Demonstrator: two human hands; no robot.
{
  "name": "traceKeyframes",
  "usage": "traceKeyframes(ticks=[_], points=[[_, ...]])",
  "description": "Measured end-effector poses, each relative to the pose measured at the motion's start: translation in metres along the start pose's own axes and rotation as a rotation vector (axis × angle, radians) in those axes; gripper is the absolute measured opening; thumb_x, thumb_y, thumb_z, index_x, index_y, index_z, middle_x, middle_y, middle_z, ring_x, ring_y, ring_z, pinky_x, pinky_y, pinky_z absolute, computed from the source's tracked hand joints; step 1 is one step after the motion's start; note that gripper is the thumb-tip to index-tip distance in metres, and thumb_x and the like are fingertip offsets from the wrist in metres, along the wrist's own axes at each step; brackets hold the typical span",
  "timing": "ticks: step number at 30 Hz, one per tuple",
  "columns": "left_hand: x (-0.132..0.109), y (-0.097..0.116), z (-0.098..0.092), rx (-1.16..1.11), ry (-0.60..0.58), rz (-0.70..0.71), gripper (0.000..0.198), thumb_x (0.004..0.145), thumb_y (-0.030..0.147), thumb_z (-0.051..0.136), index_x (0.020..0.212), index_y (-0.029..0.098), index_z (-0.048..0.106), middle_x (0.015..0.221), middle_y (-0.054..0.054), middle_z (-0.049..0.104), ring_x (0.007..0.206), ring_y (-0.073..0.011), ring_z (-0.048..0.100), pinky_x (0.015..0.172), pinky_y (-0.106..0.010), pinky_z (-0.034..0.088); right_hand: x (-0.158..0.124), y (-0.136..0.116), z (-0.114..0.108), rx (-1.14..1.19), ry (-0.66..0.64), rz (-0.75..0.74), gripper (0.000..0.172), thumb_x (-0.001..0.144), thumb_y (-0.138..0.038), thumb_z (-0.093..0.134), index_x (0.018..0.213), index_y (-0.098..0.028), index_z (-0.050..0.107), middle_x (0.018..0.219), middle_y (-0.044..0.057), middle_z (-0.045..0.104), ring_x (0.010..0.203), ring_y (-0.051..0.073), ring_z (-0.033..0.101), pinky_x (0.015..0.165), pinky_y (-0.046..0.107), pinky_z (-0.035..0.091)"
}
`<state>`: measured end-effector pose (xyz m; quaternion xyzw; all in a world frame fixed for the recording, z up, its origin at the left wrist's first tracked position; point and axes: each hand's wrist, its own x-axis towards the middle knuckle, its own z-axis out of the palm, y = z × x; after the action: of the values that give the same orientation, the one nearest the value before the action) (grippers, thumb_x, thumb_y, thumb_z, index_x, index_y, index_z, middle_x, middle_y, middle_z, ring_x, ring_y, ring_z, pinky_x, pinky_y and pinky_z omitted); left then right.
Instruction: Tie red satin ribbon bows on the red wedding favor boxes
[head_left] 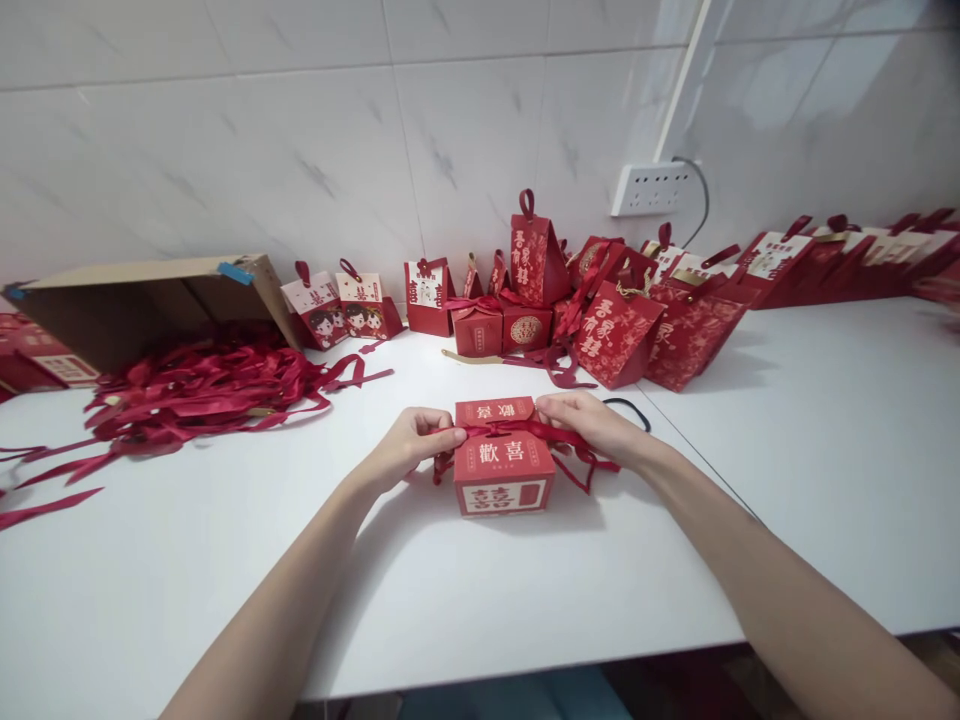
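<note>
A red gift box (504, 470) with white and gold lettering stands on the white table in front of me. A dark red ribbon (525, 428) runs across its top, with loose ends hanging at both sides. At the box's left side my left hand (420, 440) pinches the ribbon between thumb and fingers. My right hand (581, 420) is at the right rear corner, its fingers closed by the ribbon and the box's edge. What those right fingertips grip is partly hidden.
A tipped cardboard box (157, 290) spills a heap of red ribbons (217, 385) at the left. Several finished-looking red gift boxes (536, 260) line the tiled wall. A power strip (651, 188) with a grey cable hangs on the wall. A black cord (630, 408) lies behind my right wrist.
</note>
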<state>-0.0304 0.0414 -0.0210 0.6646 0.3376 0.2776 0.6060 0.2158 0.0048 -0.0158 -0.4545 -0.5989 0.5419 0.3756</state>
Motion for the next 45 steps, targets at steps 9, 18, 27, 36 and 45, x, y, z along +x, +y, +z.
traceKeyframes(ticks=[9, 18, 27, 36, 45], points=[[-0.002, 0.004, 0.001, -0.02, -0.004, -0.003, 0.039, 0.067, 0.045, 0.067, 0.052, 0.016, 0.045, 0.042, 0.003, 0.048, 0.035, -0.0062, 0.042, 0.034, -0.018, 0.026, -0.008, -0.009, -0.007, -0.035, -0.159, -0.067, 0.041, 0.07, -0.053, 0.062, 0.056, -0.016, 0.052, 0.061, -0.002, 0.048, 0.057, 0.009, 0.041, 0.055, 0.023, 0.034], [-0.004, 0.007, 0.002, -0.129, -0.042, -0.038, 0.039, 0.065, 0.045, 0.069, 0.052, 0.016, 0.046, 0.047, 0.003, 0.048, 0.04, -0.0063, 0.043, 0.04, -0.02, 0.033, -0.011, -0.013, -0.012, -0.108, -0.125, -0.005, 0.046, 0.06, -0.06, 0.065, 0.055, -0.016, 0.053, 0.047, -0.007, 0.041, 0.042, 0.005, 0.032, 0.042, 0.021, 0.021], [-0.003, 0.007, -0.003, -0.089, -0.096, -0.003, 0.04, 0.066, 0.043, 0.069, 0.05, 0.017, 0.042, 0.043, 0.005, 0.042, 0.036, -0.0042, 0.034, 0.037, -0.019, 0.026, -0.009, -0.009, -0.018, -0.068, -0.227, 0.03, 0.041, 0.066, -0.051, 0.067, 0.052, -0.017, 0.048, 0.043, -0.008, 0.04, 0.039, 0.004, 0.03, 0.041, 0.019, 0.02], [-0.011, 0.033, -0.009, 0.101, -0.204, -0.061, 0.031, 0.076, 0.039, 0.059, 0.058, 0.014, 0.053, 0.051, 0.0, 0.053, 0.047, -0.0078, 0.048, 0.046, -0.019, 0.035, -0.015, -0.051, -0.007, -0.252, -0.189, -0.251, 0.021, 0.076, -0.036, 0.062, 0.068, -0.018, 0.068, 0.112, 0.006, 0.061, 0.102, 0.02, 0.056, 0.087, 0.031, 0.041], [-0.027, 0.075, 0.009, 0.38, -0.015, -0.113, 0.017, 0.081, 0.035, 0.05, 0.087, 0.019, 0.049, 0.046, 0.008, 0.048, 0.036, -0.0062, 0.037, 0.036, -0.016, 0.028, 0.005, -0.048, 0.042, -0.156, 0.014, -0.303, 0.024, 0.079, -0.035, 0.057, 0.072, -0.016, 0.069, 0.077, 0.004, 0.069, 0.074, 0.017, 0.063, 0.069, 0.027, 0.047]])
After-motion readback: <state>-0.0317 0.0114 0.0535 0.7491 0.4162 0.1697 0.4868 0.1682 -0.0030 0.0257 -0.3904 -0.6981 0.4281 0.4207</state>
